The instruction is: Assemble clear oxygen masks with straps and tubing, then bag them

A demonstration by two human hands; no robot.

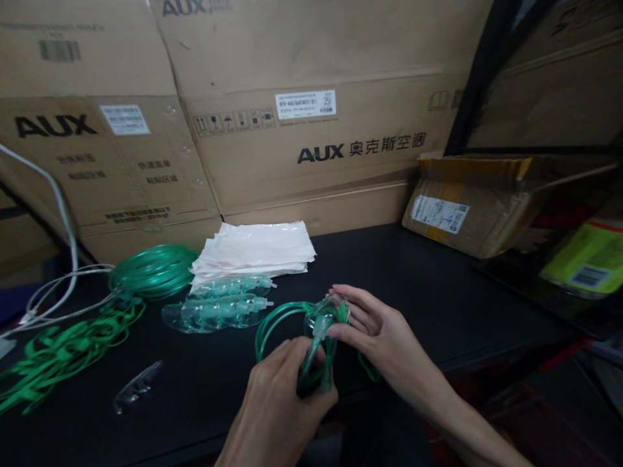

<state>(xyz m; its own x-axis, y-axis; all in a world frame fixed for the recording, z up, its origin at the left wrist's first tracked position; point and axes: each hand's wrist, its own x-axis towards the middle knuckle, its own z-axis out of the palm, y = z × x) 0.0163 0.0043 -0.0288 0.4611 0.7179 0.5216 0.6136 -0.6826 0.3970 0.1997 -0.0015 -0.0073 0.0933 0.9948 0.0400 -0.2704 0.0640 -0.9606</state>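
A clear plastic oxygen mask [324, 321] with green-tinted tubing [277, 331] is in both my hands, above the black tabletop. My left hand [275, 402] is closed around a bunch of the tubing and the mask's lower end. My right hand [374, 337] wraps its fingers against the mask's side, with a clear connector showing near the thumb. Two more clear masks [217, 312] lie to the left of my hands. Beyond them are a coil of green tubing [153, 271] and a stack of white plastic bags [253, 250].
Green elastic straps [63, 350] and a small clear plastic piece [137, 386] lie on the black table [438, 292]. A white cable [63, 220] runs along the left. Large AUX cardboard boxes [311, 149] stand behind the table, with a taped parcel [467, 214] at the back right.
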